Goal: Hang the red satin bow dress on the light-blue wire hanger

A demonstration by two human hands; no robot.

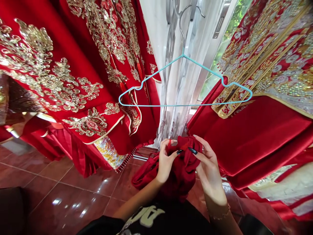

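Observation:
A dark red garment [181, 176] is bunched up in front of my body, and both hands grip its gathered upper edge. My left hand [167, 160] pinches the cloth from the left, thumb on top. On the other side my right hand [207, 163] has its thumb and fingers closed on a fold of the same cloth. Most fingertips are hidden behind the fabric. Above the hands hangs a light blue hanger [183, 105], bare, with its metal hook up at a metal frame; neither hand touches it.
On the left hangs a red gown [66, 42] with gold sequin embroidery. To the right is a red and gold beaded garment [278, 58] above red satin cloth [259, 133]. White curtains [156, 29] and a window [215, 65] stand behind. Below lies a glossy red tiled floor [73, 199].

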